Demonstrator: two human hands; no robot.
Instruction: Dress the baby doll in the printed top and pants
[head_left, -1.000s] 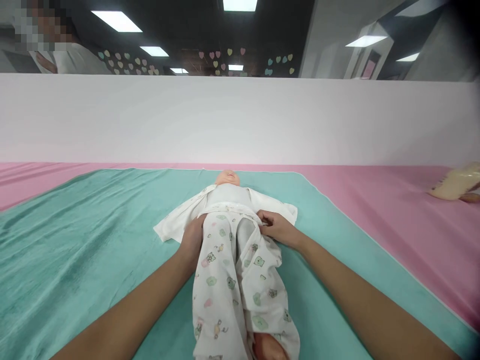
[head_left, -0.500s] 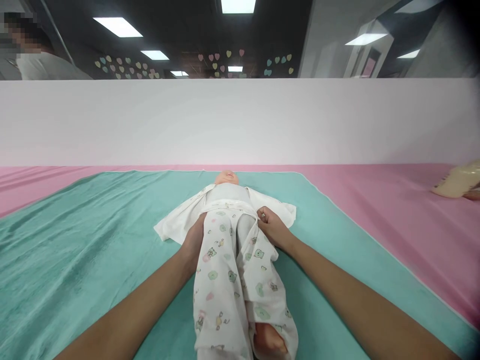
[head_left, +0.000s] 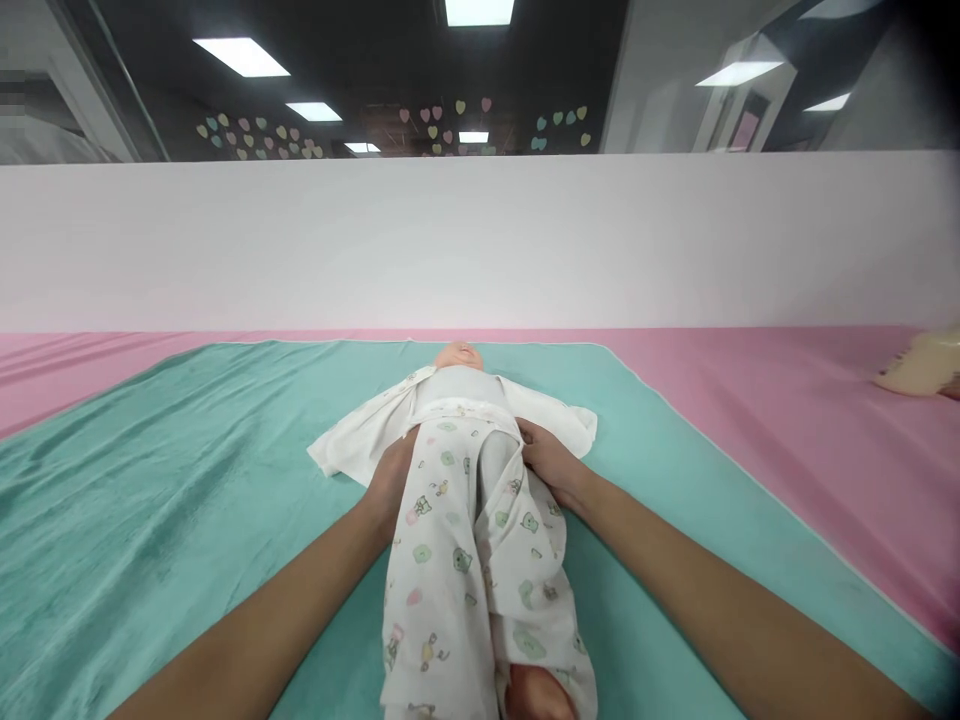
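Right hand (head_left: 549, 462): grip closed on the waist edge of the printed trousers (head_left: 442, 520), at one hip of the doll (head_left: 460, 384). Left hand (head_left: 391, 478): placed against the opposite hip; fingertips hidden by the trousers, so its closure cannot be told. Doll lies face up, white top (head_left: 361, 432) spread either side of its torso, trousers over its legs, teal cloth (head_left: 195, 480) beneath. A pale object (head_left: 924, 364) rests on pink cloth (head_left: 795, 420), well right of the doll. White panel (head_left: 480, 240) stands beyond the doll's head

On a sheet (head_left: 787, 420) before the wall (head_left: 480, 240) lies a blanket (head_left: 187, 480); on it, a doll (head_left: 459, 355), its trousers (head_left: 439, 580) between the left hand (head_left: 391, 472) and the right hand (head_left: 551, 462).
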